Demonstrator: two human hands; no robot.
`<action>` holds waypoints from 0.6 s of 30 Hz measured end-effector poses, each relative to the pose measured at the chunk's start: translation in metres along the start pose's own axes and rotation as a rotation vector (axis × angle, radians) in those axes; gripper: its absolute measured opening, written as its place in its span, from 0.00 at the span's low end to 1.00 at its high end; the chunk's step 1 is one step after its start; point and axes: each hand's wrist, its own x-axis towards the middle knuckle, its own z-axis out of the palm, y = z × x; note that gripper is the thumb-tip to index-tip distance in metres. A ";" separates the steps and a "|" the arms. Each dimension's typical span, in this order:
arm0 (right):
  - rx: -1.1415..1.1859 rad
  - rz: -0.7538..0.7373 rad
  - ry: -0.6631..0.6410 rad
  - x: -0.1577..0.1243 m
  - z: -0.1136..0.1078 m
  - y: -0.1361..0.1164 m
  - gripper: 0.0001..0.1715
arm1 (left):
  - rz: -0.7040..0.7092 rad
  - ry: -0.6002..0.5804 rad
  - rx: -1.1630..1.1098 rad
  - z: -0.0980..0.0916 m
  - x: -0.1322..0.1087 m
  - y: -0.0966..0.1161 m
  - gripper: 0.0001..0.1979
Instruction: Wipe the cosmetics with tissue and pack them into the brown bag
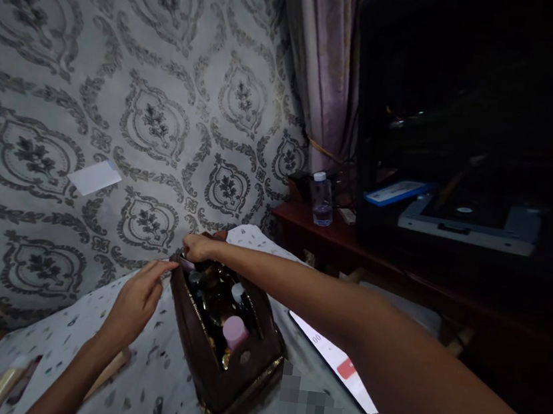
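Observation:
A dark brown zip-top bag [189,344] lies unzipped on the patterned bed sheet. Inside it show a pink cap [235,331], a white cap [238,292] and dark glossy bottles. My left hand [137,297] reaches the bag's far left rim, index finger and thumb closed at the edge there. Over the bag's far end, my right hand [198,248] is closed with curled fingers; what they grip is hidden. Just beneath it a small pale piece [187,265] sticks up at the bag's mouth.
Right of the bag lies a lit tablet or phone [329,354], partly behind my right forearm. A pale tube [5,388] is at the lower left. A clear bottle [321,202] stands on the red-brown table [300,220], near a dark screen. Patterned wall [156,118] borders the bed.

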 end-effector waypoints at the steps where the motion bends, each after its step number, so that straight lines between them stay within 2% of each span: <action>1: 0.003 0.005 -0.022 -0.001 -0.001 -0.001 0.19 | 0.003 -0.004 0.007 0.000 -0.001 0.000 0.23; 5: 0.029 0.006 -0.046 -0.006 -0.004 -0.003 0.19 | 0.021 -0.018 0.034 0.002 -0.003 0.001 0.24; 12: 0.044 0.006 -0.015 -0.018 -0.010 -0.007 0.19 | 0.000 -0.033 0.053 0.002 -0.005 0.001 0.24; 18: 0.051 -0.020 -0.009 -0.031 -0.023 -0.009 0.18 | -0.031 0.006 0.049 -0.006 -0.016 0.001 0.24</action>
